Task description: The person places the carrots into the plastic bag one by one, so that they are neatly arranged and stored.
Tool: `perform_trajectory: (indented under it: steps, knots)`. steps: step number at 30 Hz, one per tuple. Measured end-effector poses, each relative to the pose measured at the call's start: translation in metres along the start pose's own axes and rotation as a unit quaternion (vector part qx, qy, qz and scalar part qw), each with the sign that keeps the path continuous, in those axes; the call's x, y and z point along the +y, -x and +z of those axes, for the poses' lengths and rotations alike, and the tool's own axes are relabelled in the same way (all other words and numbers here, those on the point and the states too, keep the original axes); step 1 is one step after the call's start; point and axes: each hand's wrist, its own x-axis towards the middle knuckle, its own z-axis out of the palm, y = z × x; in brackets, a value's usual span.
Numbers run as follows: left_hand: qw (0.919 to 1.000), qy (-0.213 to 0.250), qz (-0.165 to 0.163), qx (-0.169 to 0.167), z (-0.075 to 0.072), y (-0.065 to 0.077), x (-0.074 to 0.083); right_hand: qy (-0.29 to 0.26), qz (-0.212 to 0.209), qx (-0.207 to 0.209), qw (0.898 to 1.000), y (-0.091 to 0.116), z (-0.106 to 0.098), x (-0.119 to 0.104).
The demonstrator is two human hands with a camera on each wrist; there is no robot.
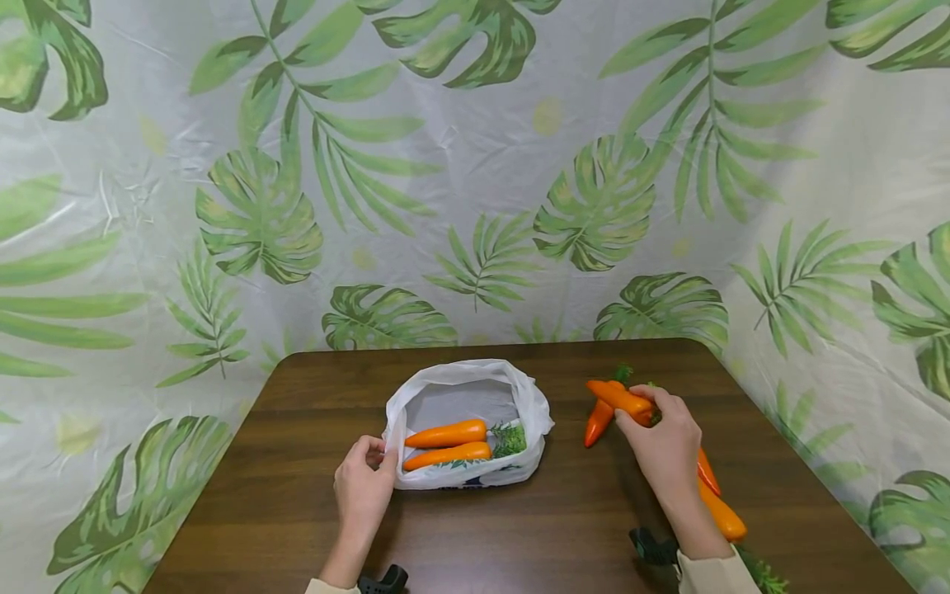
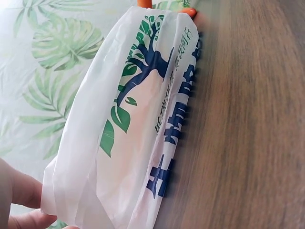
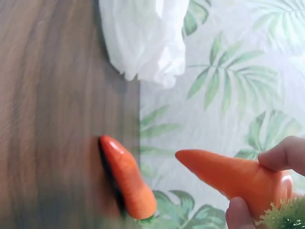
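Note:
A white plastic bag [image 1: 536,412] stands with its mouth spread on the table, two orange carrots [image 1: 448,434] with green tops lying inside. At the bag's left rim, my left hand [image 1: 362,483] pinches the plastic between thumb and fingers. The left wrist view shows the bag's printed side [image 2: 138,95], with a tree and dark blue characters. To the right of the bag, my right hand [image 1: 663,441] grips an orange carrot [image 3: 228,176] by its thick, leafy end, above the table. Below it, a redder carrot [image 3: 128,181] lies on the wood, partly covered in the head view.
On the brown wooden table [image 1: 519,536], an orange carrot [image 1: 721,513] and a red one [image 1: 707,473] lie beside my right forearm, partly hidden by it. A leaf-patterned sheet [image 1: 475,181] hangs behind the table's far edge.

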Motion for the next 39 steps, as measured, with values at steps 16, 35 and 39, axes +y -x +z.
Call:
perform_trajectory:
  steps: [16, 35, 39]
  knots:
    - [0.9999, 0.006, -0.006, 0.006, -0.001, 0.0, -0.001, -0.024, 0.026, -0.059, 0.998, -0.012, 0.01, -0.029]
    - [0.9999, 0.014, -0.01, 0.0, -0.001, 0.0, -0.002, -0.045, 0.008, -0.102, 0.994, -0.015, 0.032, -0.058]
    - [0.9999, 0.014, -0.008, 0.002, -0.001, -0.001, -0.001, -0.049, -0.003, -0.101, 0.994, -0.016, 0.037, -0.063]
